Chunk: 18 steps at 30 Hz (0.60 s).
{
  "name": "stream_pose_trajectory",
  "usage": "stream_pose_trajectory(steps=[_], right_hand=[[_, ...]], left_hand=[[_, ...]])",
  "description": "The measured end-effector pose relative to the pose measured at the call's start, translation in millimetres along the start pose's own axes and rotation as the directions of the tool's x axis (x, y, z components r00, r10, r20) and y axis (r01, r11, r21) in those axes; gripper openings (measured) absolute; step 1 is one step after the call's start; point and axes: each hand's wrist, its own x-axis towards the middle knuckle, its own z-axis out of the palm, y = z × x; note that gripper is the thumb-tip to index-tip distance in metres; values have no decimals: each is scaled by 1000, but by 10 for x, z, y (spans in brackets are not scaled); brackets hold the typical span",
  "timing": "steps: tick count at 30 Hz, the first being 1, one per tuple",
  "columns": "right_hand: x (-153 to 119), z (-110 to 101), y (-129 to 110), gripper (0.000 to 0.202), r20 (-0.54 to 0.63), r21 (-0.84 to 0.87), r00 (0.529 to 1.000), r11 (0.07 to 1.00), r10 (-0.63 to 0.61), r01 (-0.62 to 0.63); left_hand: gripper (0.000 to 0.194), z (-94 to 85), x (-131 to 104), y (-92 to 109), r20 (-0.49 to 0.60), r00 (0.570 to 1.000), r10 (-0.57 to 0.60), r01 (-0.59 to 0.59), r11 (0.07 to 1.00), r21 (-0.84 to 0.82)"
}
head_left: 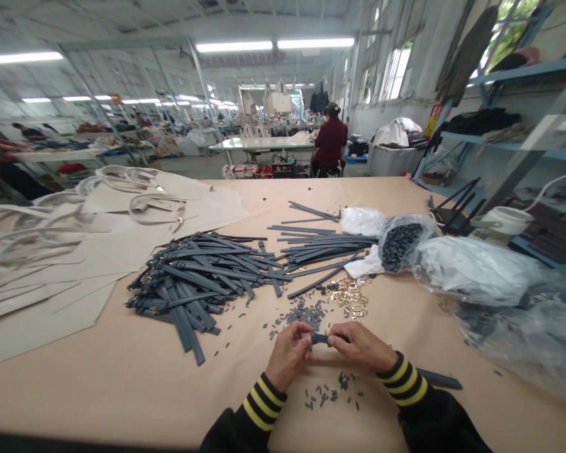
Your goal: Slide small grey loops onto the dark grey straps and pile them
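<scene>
Between my two hands a dark grey strap [319, 338] is stretched over the table's near middle. My left hand [290, 354] pinches its left end, and my right hand [361, 345] grips it on the right. Just beyond my fingers lies a heap of small dark grey pieces [307, 313], with gold metal buckles [351, 297] to its right. More small dark pieces [327, 396] are scattered between my forearms. Another dark strap [439, 379] shows beyond my right cuff.
A large pile of dark straps [202, 277] lies left of centre, with loose strips [330, 248] beyond. Beige panels with handles [80, 251] cover the left side. Plastic bags [481, 267] occupy the right. A person in dark red [331, 141] is at the back.
</scene>
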Motion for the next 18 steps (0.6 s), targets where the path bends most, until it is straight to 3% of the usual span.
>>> stream_pose_trajectory(steps=[8, 18], right_hand=[[-4, 88, -23, 24, -83, -62, 995, 996, 56, -61], [-81, 110, -120, 24, -61, -26, 998, 1000, 5, -6]], left_hand=[[17, 66, -81, -93, -171, 975, 140, -110, 978, 178], [18, 54, -89, -138, -159, 986, 43, -51, 998, -45]])
